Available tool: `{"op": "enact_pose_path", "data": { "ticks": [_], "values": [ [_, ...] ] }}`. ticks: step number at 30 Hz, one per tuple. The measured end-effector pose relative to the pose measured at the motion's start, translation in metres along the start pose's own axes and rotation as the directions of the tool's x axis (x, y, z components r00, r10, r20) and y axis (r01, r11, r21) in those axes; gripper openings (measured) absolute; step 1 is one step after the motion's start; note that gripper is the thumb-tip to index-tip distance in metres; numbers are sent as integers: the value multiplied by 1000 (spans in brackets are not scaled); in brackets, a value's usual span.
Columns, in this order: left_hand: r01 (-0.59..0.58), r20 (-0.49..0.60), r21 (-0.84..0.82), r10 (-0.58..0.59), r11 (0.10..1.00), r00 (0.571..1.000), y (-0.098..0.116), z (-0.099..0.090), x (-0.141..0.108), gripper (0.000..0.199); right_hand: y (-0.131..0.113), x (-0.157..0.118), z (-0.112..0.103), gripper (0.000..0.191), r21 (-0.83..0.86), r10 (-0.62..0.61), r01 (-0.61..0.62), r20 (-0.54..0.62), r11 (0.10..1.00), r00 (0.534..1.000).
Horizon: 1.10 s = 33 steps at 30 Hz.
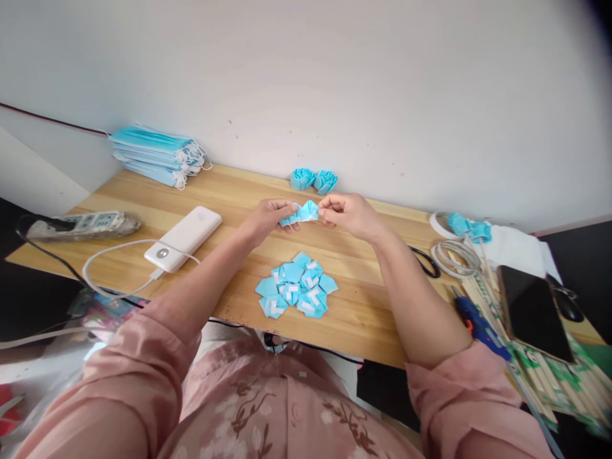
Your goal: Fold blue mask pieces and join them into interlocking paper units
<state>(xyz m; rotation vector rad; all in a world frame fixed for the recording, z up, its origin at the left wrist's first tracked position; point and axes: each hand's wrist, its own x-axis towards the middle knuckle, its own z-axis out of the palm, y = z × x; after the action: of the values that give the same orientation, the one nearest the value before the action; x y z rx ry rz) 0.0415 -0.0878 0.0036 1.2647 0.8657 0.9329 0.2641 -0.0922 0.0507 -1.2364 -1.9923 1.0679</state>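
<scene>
Both my hands hold a folded light-blue piece [307, 211] above the middle of the wooden table. My left hand [275, 217] pinches its left part, and my right hand [342, 211] pinches its right edge between thumb and fingers. Below them on the table lies a pile of folded blue pieces [292, 273], several with white strips on them. Two blue folded flowers [303, 179] stand side by side near the wall, just beyond my hands.
At the back left is a stack of blue masks [153, 153]. A white power bank [184, 239] with a cable and a power strip [95, 224] lie left. On the right are tape rolls [454, 257], a glue gun [479, 325], a phone [534, 312] and wrapped sticks [549, 376].
</scene>
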Motion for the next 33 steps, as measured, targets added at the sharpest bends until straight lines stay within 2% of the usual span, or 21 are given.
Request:
{"op": "enact_pose_path", "data": {
  "ticks": [8, 14, 20, 26, 29, 33],
  "values": [
    [-6, 56, 47, 4, 999, 998, 2, 1, -2, 41, -1, -1, -1, 18, -59, -26, 26, -15, 998, 1000],
    [1, 52, 44, -3, 999, 999, 4, 2, -3, 40, -1, -1, -1, 18, -138, -36, 30, -41, 990, 998],
    [4, 26, -3, -4, 1000, 1000, 5, 4, -3, 51, -1, 0, -1, 18, -184, -14, 4, -51, 983, 999],
    [33, -3, 72, -32, 997, 999, 9, 6, -7, 48, 1, 0, 3, 16, -263, -51, 35, -52, 964, 997],
    [54, -26, 75, -52, 996, 998, 10, 6, -7, 42, 2, 1, 5, 17, -234, -74, 57, -62, 971, 995],
    [13, -81, -8, -14, 1000, 997, 6, 3, -4, 38, 0, 2, 8, 34, -28, -64, 60, -151, 998, 986]
  ]
}}
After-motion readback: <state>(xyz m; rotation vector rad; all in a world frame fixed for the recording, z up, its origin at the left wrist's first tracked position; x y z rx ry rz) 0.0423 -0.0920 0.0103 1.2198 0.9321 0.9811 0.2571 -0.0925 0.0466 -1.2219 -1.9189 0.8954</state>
